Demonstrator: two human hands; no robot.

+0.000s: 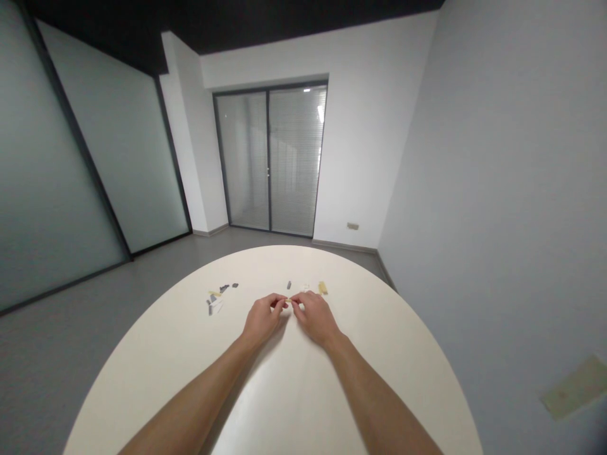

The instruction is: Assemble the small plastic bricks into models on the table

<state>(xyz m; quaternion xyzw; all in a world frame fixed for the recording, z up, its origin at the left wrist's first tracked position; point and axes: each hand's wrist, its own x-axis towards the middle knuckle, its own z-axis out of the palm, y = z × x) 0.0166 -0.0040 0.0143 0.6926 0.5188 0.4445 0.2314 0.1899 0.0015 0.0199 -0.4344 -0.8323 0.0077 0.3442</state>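
together, both hands [264, 316] [317, 314] pinch a slim yellowish piece [288, 301].

Lit fairly evenly, approx. mid-bright; ceiling [284, 14] left v. dark. Glare is reflected in glass door [294, 158], upper R. Soft shadows are cast on tabletop [403, 366] by forearms [203, 392]. Pic edges stretched; sm. pcs [323, 288] blurred.

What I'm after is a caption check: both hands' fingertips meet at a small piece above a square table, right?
The table is round, not square, as its curved edge in the head view shows. The left hand and right hand do meet at a small piece.
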